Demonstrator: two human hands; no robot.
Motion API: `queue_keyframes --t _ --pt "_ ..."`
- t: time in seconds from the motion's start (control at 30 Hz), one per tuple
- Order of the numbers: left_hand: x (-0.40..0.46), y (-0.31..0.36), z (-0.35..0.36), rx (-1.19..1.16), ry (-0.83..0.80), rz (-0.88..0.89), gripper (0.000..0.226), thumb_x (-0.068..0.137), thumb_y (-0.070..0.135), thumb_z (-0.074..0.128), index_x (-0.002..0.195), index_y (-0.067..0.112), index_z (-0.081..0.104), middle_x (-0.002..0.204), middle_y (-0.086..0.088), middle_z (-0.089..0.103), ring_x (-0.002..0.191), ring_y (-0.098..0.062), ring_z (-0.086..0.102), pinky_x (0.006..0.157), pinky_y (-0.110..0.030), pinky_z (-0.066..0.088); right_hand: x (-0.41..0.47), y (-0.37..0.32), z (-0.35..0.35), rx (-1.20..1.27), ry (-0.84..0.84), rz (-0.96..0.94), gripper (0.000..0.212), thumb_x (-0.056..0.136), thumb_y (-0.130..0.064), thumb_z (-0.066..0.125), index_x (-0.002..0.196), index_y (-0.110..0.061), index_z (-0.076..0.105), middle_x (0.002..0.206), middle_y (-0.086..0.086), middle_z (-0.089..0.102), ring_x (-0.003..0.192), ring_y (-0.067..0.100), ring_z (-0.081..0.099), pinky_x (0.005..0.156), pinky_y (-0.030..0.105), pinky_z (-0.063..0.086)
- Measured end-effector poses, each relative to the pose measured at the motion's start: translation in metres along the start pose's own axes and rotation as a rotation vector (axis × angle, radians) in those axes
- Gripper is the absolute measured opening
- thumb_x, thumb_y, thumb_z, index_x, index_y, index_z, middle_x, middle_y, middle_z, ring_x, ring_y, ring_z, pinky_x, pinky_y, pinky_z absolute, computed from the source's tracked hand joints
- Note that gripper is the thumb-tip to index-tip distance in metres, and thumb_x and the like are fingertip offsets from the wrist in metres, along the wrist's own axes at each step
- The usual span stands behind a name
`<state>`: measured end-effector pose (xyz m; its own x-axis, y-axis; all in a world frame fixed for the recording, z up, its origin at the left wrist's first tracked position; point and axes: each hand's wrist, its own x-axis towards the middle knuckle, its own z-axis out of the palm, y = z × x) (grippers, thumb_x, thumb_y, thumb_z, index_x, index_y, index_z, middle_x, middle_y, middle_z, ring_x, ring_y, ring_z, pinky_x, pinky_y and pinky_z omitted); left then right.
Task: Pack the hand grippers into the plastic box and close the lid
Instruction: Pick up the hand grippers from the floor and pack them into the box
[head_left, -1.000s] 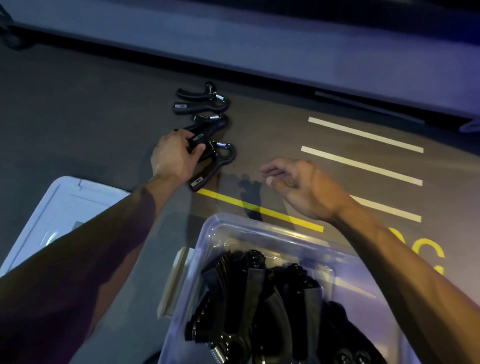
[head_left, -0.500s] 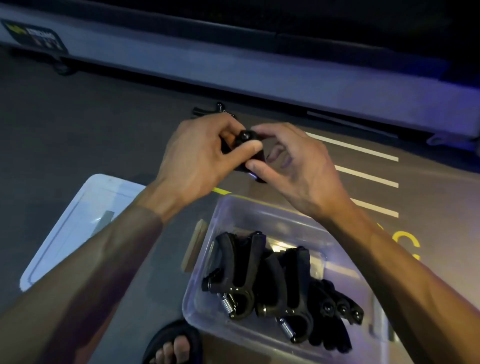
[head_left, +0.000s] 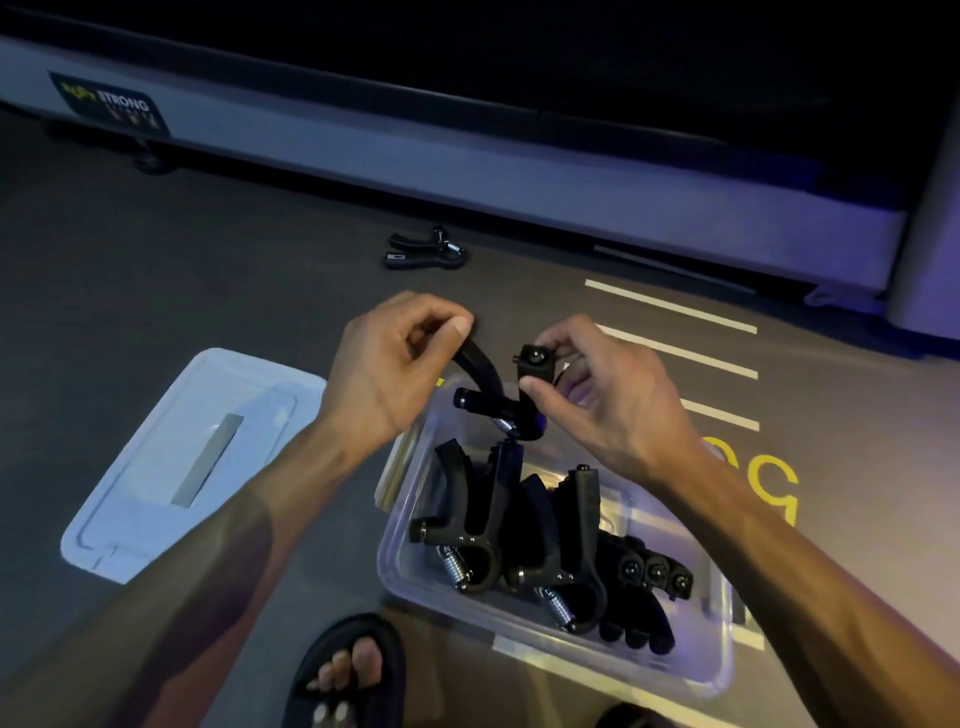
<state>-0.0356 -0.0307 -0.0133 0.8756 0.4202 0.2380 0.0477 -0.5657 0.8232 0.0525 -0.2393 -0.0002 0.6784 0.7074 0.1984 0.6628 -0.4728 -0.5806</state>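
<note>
While both hands hold one hand gripper (head_left: 498, 400) over the plastic box (head_left: 519, 631), left hand (head_left: 384, 374) and right hand (head_left: 602, 400) each pinching a handle; packing under way; next: lower it in; one gripper on floor (head_left: 423, 250); lid (head_left: 171, 467) lies left.

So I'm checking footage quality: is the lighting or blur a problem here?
Head view: dim, bluish light; black grippers in the box merge into one dark mass; forearms and sandal at the bottom edge look soft; wide-angle lens bends the wall base.
</note>
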Motion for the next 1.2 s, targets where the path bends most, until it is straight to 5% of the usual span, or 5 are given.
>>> queue_keyframes --t 0.33,0.7,0.87,1.07,1.2 --pt "-0.014 -0.046 0.021 0.062 -0.093 -0.129 0.009 0.091 0.029 0.073 0.100 0.033 0.075 0.095 0.018 0.063 0.082 0.003 0.059 0.075 -0.005 0.040 0.004 0.034 0.036 -0.061 -0.205 -0.076 0.025 0.094 -0.031 0.064 0.115 -0.028 0.051 0.094 -0.002 0.070 0.074 0.014 0.068 0.069 0.038 0.059" --pt "-0.023 -0.063 0.035 0.188 -0.189 -0.151 0.020 0.084 0.032 0.078 0.097 0.036 0.062 0.100 0.016 0.057 0.087 -0.007 0.056 0.081 -0.033 0.048 0.001 0.043 0.060 -0.104 -0.245 -0.030 0.016 0.093 -0.024 0.065 0.106 -0.019 0.059 0.107 -0.001 0.048 0.077 0.022 0.061 0.072 0.039 0.052" --pt "-0.019 -0.062 0.040 0.211 -0.259 -0.302 0.036 0.083 0.036 0.079 0.112 0.037 0.056 0.101 0.013 0.065 0.088 -0.013 0.062 0.084 -0.035 0.051 -0.006 0.047 0.066 -0.083 -0.255 -0.039 0.016 0.093 -0.020 0.065 0.109 -0.017 0.067 0.104 0.004 0.060 0.083 0.026 0.065 0.076 0.041 0.055" --pt "-0.016 -0.057 0.040 0.306 -0.336 -0.353 0.021 0.090 0.037 0.073 0.108 0.034 0.062 0.087 0.020 0.061 0.086 -0.007 0.059 0.068 -0.018 0.039 -0.002 0.048 0.062 -0.147 -0.243 -0.076 0.021 0.096 -0.021 0.062 0.115 -0.016 0.070 0.104 0.007 0.072 0.092 0.029 0.069 0.083 0.040 0.055" --pt "-0.013 -0.057 0.037 0.339 -0.350 -0.389 0.020 0.090 0.031 0.071 0.110 0.031 0.068 0.088 0.013 0.066 0.087 -0.012 0.063 0.074 -0.023 0.041 0.000 0.046 0.060 -0.225 -0.272 -0.044 0.022 0.098 -0.027 0.057 0.116 -0.018 0.064 0.097 0.007 0.073 0.089 0.029 0.068 0.079 0.040 0.054"
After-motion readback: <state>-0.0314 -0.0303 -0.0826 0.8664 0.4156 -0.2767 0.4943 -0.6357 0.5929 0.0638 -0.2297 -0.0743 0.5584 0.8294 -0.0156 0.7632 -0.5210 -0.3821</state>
